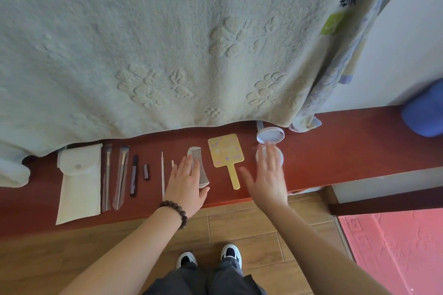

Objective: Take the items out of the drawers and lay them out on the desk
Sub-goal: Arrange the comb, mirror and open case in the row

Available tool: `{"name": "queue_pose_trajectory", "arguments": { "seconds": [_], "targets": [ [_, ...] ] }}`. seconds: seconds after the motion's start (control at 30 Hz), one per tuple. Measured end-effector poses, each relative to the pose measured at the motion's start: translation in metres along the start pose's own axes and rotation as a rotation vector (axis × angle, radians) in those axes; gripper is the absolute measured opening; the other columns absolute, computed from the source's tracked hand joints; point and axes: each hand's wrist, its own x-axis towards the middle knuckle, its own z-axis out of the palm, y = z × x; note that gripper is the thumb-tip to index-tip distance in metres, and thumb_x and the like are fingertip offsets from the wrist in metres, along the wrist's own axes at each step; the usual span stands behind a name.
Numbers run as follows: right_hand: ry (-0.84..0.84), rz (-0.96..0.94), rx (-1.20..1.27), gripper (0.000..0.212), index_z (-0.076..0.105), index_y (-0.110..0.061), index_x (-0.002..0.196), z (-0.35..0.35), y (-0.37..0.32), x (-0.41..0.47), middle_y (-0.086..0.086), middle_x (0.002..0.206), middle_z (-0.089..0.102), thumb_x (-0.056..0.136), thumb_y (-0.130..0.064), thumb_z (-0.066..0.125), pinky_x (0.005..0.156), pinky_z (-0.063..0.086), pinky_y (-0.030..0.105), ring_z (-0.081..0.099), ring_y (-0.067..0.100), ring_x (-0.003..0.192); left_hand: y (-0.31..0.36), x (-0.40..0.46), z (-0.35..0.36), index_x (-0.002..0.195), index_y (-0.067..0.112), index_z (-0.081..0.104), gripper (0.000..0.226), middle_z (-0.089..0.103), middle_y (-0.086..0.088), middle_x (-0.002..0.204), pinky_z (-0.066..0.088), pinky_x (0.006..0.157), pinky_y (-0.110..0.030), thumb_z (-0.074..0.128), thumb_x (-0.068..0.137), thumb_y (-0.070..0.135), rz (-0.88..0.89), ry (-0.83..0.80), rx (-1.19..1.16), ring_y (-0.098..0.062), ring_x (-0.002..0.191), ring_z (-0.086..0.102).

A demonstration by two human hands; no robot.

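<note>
Left hand: my left hand [185,181] lies flat with fingers straight, holding nothing, its fingertips over the lower half of the comb [199,165].
Right hand: my right hand [267,175] is spread wide, fingers straight and a little blurred, over the near half of the open round case [270,136]; I cannot tell whether it touches it.
Desk: the red desk [335,151] runs across in front of me, with everything set in a row along it.
Row, left to right: white pouch [80,182], two wrapped brushes [115,175], a dark pen [134,175], a small dark cap [146,171], a thin pick [162,175], a tiny pale stick [172,163], the comb, a yellow hand mirror [226,155], the round case.
Round case: its lid stands tilted up on the far side.
Behind the desk: a pale green embossed towel [167,43] hangs down to the desk's back edge.
</note>
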Motion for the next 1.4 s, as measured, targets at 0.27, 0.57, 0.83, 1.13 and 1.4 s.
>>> {"name": "queue_pose_trajectory", "arguments": {
  "seconds": [0.27, 0.57, 0.83, 1.13, 1.4],
  "targets": [
    [-0.43, -0.205, -0.182, 0.09, -0.001, -0.015, 0.151, 0.039, -0.039, -0.005, 0.002, 0.16, -0.013, 0.076, -0.065, -0.008, 0.116, -0.012, 0.03, -0.023, 0.015, 0.143, 0.011, -0.014, 0.014, 0.152, 0.009, 0.003, 0.072, -0.007, -0.013, 0.16, 0.003, 0.121, -0.046, 0.023, 0.097, 0.052, 0.001, -0.072, 0.167, -0.026, 0.148, -0.007],
    [-0.412, -0.115, -0.207, 0.068, -0.001, -0.015, 0.152, 0.026, -0.019, -0.011, 0.003, 0.16, -0.012, 0.099, -0.05, 0.024, 0.118, -0.006, 0.032, -0.015, 0.017, 0.146, 0.014, 0.0, 0.018, 0.152, 0.012, -0.004, 0.073, -0.013, -0.011, 0.16, 0.001, 0.121, -0.045, 0.025, 0.098, 0.051, 0.063, -0.106, 0.172, -0.023, 0.147, -0.012],
    [-0.448, -0.083, -0.207, 0.064, -0.001, -0.014, 0.152, 0.025, -0.017, 0.0, 0.004, 0.16, -0.012, 0.1, -0.046, 0.021, 0.12, -0.003, 0.035, -0.015, 0.019, 0.146, 0.017, -0.003, 0.013, 0.152, 0.015, 0.011, 0.064, 0.002, -0.006, 0.161, 0.006, 0.121, -0.044, 0.03, 0.099, 0.044, 0.016, -0.011, 0.053, -0.021, 0.149, 0.0],
    [-0.287, -0.278, -0.009, 0.055, 0.018, -0.018, 0.151, 0.038, -0.102, -0.021, 0.002, 0.161, 0.002, 0.101, -0.037, 0.032, 0.115, -0.008, 0.029, -0.016, 0.014, 0.145, -0.054, -0.054, -0.002, 0.117, 0.012, 0.063, 0.034, 0.062, -0.009, 0.122, 0.049, 0.095, -0.044, 0.066, 0.084, 0.023, -0.226, 0.307, -0.038, -0.028, 0.118, 0.056],
    [-0.393, -0.281, -0.122, 0.06, 0.005, -0.027, 0.151, 0.086, -0.168, -0.031, 0.0, 0.16, -0.007, 0.095, -0.048, 0.011, 0.117, -0.009, 0.037, -0.02, 0.022, 0.145, -0.119, -0.059, -0.004, 0.146, 0.015, 0.036, 0.058, 0.027, -0.011, 0.156, 0.021, 0.115, -0.045, 0.055, 0.092, 0.028, -0.14, 0.185, 0.01, -0.03, 0.146, 0.02]
  ]
}}
